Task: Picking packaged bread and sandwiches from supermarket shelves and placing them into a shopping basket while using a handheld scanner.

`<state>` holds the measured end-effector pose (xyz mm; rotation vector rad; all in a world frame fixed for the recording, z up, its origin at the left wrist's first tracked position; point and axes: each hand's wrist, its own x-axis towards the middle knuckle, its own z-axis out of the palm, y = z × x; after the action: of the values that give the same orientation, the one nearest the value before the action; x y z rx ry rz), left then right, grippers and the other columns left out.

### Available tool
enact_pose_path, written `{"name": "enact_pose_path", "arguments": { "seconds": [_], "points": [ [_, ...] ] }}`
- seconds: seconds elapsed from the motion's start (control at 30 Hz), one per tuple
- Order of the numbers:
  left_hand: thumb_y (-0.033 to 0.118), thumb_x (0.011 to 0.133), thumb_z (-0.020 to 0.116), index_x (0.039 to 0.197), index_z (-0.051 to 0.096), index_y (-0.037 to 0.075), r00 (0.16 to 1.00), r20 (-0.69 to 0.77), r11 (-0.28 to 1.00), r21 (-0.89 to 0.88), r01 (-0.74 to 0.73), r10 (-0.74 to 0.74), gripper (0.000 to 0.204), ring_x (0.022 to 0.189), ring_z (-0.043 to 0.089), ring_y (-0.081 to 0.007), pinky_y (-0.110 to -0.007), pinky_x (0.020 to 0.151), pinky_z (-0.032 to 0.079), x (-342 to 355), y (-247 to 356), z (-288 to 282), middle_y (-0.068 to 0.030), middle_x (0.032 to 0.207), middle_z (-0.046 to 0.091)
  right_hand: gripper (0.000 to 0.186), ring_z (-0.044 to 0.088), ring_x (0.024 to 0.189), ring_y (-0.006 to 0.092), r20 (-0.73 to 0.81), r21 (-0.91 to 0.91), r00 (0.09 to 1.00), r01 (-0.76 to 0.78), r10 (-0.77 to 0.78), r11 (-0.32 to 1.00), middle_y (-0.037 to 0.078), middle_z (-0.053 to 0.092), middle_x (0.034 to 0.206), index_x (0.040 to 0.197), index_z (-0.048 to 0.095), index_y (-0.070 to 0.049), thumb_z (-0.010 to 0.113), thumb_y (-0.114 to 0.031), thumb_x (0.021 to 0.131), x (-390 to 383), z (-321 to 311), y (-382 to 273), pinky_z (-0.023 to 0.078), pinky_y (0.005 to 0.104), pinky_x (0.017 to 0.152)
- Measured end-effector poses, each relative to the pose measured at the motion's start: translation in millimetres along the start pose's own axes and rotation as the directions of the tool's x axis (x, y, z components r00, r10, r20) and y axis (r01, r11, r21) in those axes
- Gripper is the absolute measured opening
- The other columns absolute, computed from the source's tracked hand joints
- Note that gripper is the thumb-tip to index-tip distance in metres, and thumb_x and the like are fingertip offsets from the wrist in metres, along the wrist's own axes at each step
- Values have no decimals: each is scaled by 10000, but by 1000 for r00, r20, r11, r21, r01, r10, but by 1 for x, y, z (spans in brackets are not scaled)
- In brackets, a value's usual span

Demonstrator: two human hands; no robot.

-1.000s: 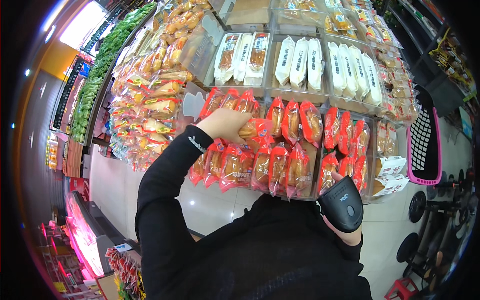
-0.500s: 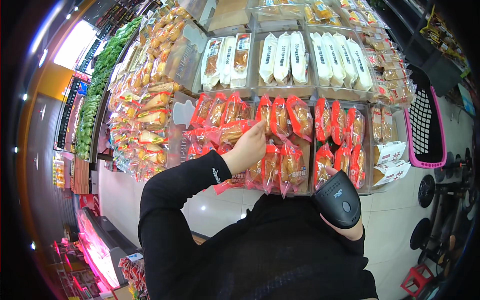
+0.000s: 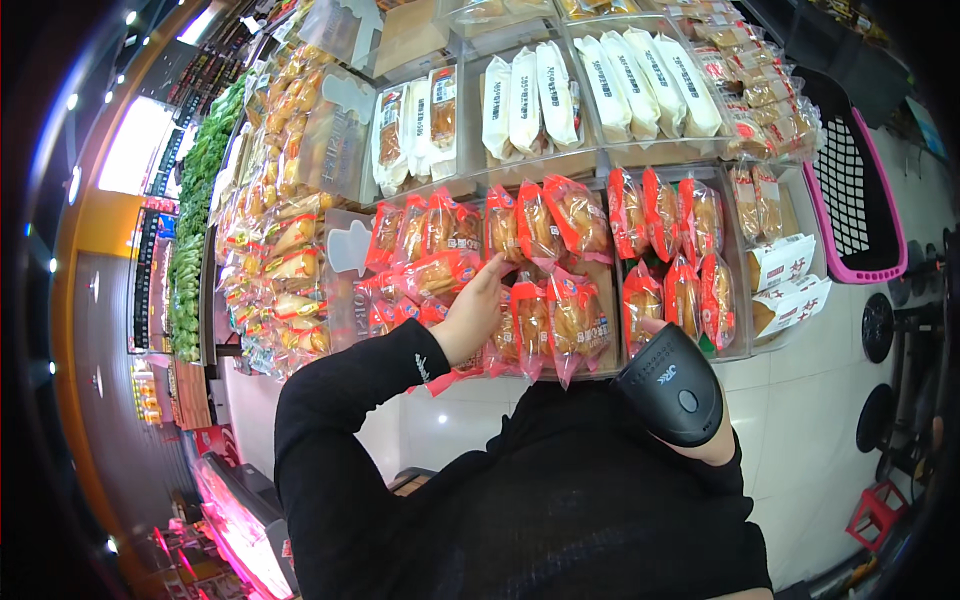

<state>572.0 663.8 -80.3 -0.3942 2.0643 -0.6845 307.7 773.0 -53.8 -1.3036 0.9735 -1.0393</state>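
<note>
A sideways-lying bread packet (image 3: 438, 274), red and clear with braided-looking bread inside, sits on top of other packets in the left front compartment. My left hand (image 3: 472, 315) is closed round its right end, with the fingertips pointing away from me and the thumb side partly hidden. Upright packets of the same kind (image 3: 574, 318) stand just right of that hand. In my right hand (image 3: 712, 440) is a black handheld barcode scanner (image 3: 672, 388), held low over the front edge of the display. The scanner's body covers most of that hand's fingers.
Behind the red packets are white-wrapped loaves (image 3: 527, 100) in clear dividers (image 3: 596, 160). Bagged pastries (image 3: 300, 265) fill the left side. White paper-bagged goods (image 3: 785, 262) sit at the right corner, beside a black basket with a pink rim (image 3: 880, 275). A red stool (image 3: 876, 515) stands on the floor.
The view has shifted and tilted slightly. My left hand and the sideways packet have come a little nearer and to the left. The scanner remains in my right hand.
</note>
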Motion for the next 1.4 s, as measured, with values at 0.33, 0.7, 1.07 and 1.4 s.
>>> {"name": "enact_pose_path", "arguments": {
  "seconds": [0.33,0.7,1.07,1.4],
  "points": [
    [258,723,479,910,632,50,999,20,995,-96,39,-37,319,1110,335,-323,-471,959,222,-3,0,18,-147,1145,436,582,375,1151,291,-58,50,998,-1,4,999,182,355,1260,1134,436,50,658,-128,626,-10,-9,10,292,311,937],
    [150,673,483,742,606,33,930,-363,978,-210,-15,-64,183,919,513,-269,-437,1018,205,0,-10,10,-146,849,558,552,382,1141,313,-72,38,997,1,1,999,195,361,1252,1116,455,42,654,-119,627,-7,-11,8,298,337,934],
    [105,660,474,652,497,37,946,-319,970,-242,-26,-54,72,605,527,-214,-405,1002,249,-2,-4,16,-50,550,477,558,393,1139,277,-32,10,999,16,-16,1000,178,369,1252,1137,430,51,649,-99,646,-2,-7,4,302,314,932],
    [45,632,611,870,601,74,690,-267,485,-863,139,-673,241,782,511,-268,-361,717,397,-69,-58,12,-81,806,537,666,467,1028,139,-80,-136,995,45,-57,990,105,406,1243,1238,321,11,638,-6,653,-21,-10,22,356,256,859]
  ]
}}
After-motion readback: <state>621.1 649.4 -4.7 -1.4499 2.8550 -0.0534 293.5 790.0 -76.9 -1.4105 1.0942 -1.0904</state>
